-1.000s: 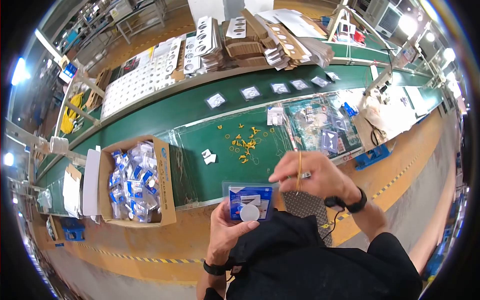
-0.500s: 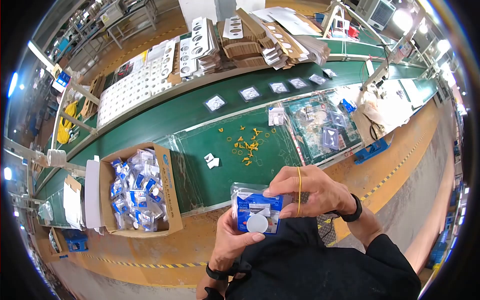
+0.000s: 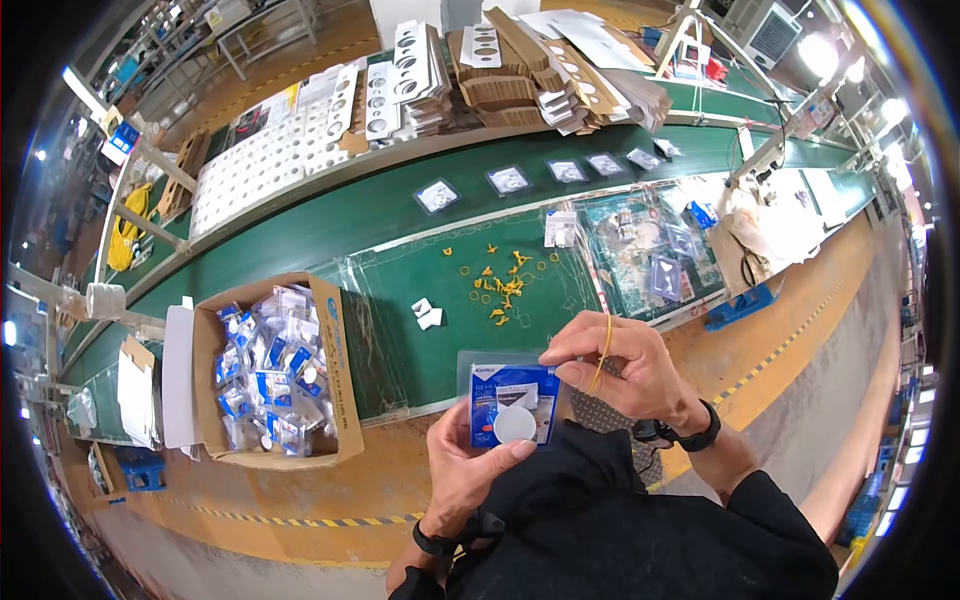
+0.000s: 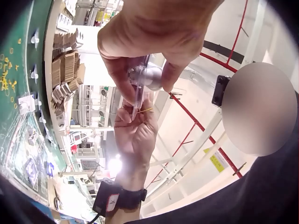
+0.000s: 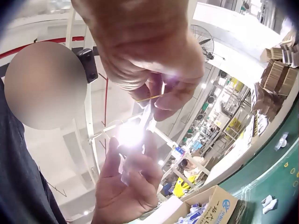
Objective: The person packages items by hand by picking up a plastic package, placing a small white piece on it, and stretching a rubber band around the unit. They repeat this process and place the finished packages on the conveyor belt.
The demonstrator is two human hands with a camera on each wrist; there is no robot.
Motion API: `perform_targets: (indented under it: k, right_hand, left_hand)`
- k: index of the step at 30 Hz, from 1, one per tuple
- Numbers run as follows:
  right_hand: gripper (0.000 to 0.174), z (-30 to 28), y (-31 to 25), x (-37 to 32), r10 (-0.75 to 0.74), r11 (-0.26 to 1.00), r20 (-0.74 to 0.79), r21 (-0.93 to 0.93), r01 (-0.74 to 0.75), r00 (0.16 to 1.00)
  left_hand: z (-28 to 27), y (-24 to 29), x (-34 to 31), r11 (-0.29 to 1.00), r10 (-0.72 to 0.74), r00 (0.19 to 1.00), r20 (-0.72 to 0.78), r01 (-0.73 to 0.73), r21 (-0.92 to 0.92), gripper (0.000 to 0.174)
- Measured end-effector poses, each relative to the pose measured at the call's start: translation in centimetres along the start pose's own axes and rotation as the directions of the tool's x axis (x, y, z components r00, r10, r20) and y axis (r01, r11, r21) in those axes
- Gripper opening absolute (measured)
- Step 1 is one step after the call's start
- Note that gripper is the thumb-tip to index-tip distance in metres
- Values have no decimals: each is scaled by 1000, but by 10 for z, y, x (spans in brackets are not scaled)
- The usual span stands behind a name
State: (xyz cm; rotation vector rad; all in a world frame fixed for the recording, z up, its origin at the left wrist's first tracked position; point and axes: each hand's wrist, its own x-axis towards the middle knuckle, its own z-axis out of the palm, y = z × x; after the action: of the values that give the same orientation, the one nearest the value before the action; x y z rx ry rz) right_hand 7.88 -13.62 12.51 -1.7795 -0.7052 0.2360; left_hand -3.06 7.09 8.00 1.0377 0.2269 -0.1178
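Observation:
A clear blister pack with a blue printed card (image 3: 483, 405) and a round white disc (image 3: 516, 424) is held up in front of the body. My left hand (image 3: 460, 470) grips its lower left part, thumb across the front near the disc. At its upper right edge, my right hand (image 3: 630, 370) pinches the clear plastic between thumb and fingers. A yellow rubber band (image 3: 606, 355) loops round a right-hand finger. Seen edge-on in the left wrist view, the pack (image 4: 140, 93) runs between both hands. Glare hides part of it in the right wrist view.
An open carton (image 3: 345, 400) full of similar packs stands at left. Yellow plastic parts (image 3: 508, 288) and small white pieces (image 3: 428, 315) lie on the green bench (image 3: 390, 365). Several packs (image 3: 437, 196) line the green strip behind, below stacked cardboard (image 3: 500, 95).
My right hand, apart from the pack's edge a second ago, came down onto its upper right edge and now pinches it. My left hand keeps its hold; the pack has shifted slightly.

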Motion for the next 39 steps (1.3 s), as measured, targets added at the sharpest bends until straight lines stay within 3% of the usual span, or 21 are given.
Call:
perform_targets:
  k: [3,6,7,10,11,14,15,18,20,21,24,25,27,28,29,31,32,33,34,36,39]
  right_hand:
    - [23,-8,4,-2,108,977,13,184,-109,994]
    - [33,-25,-8,17,362,741,173,543,-396,916]
    - [44,-37,3,27,266,888,317,286,-359,910]
    - [47,-37,-3,51,355,935,603,-215,-284,714]
    - [47,-29,-4,54,332,942,624,-258,-215,708]
    - [51,-2,-3,63,267,930,696,-368,12,667]
    - [48,0,-7,65,324,909,692,-418,-8,645]
    - [36,-14,13,64,173,985,733,-125,-120,658]
    - [32,-17,15,52,291,943,669,-82,-321,684]
    - [31,-17,16,43,352,908,637,-54,-416,686]
    - [26,-20,7,19,450,802,470,161,-575,759]
    - [28,-23,5,9,460,854,359,73,-516,812]
    - [24,-15,12,-9,80,997,265,-36,-73,961]
    - [22,-13,13,-13,-128,983,223,-105,154,966]
    - [17,-12,10,-18,-157,968,217,-160,193,964]
    - [13,-13,13,-22,-7,987,211,-158,41,977]
    - [11,-12,16,-26,65,988,208,-148,-34,976]
    - [11,-19,36,-37,218,976,220,-69,-207,951]
    - [17,-32,57,-45,262,964,287,-32,-264,922]
    - [24,-63,88,-68,406,761,435,326,-560,804]
    - [28,-73,117,-104,327,179,372,878,-444,869]
  left_hand:
    - [-4,5,2,999,-31,999,41,29,43,54]
    - [-5,9,5,985,-71,993,91,55,165,53]
    - [-5,10,8,974,-87,990,114,61,217,53]
    - [-1,18,15,881,-119,953,279,-28,472,51]
    - [-3,12,17,821,-84,945,316,-114,559,48]
    - [8,24,19,692,-129,948,291,-124,711,44]
    - [6,21,18,729,-86,956,281,-132,672,45]
    - [-12,3,10,851,31,981,193,-127,509,50]
    - [-24,-5,3,933,48,994,102,-81,351,58]
    - [-26,-17,4,976,66,994,83,-82,203,71]
    - [-19,-16,14,986,138,984,-109,-147,-82,74]
    - [-28,-21,20,971,157,980,-121,-176,-163,71]
    - [-37,-30,23,985,82,984,-157,-104,-139,66]
    - [-38,-37,26,986,52,986,-158,-76,-148,65]
    - [-36,-41,26,982,60,990,-128,-81,-169,64]
    - [-27,-41,26,975,60,997,-53,-70,-210,62]
    - [-22,-36,24,929,41,996,-75,-66,-365,60]
    - [-23,-32,25,903,67,996,-59,-86,-421,59]
    - [-25,-29,25,870,101,993,-52,-114,-480,58]
    - [-32,-35,24,900,43,993,-109,-86,-427,57]
    - [-33,-41,21,903,-16,990,-139,-45,-428,50]
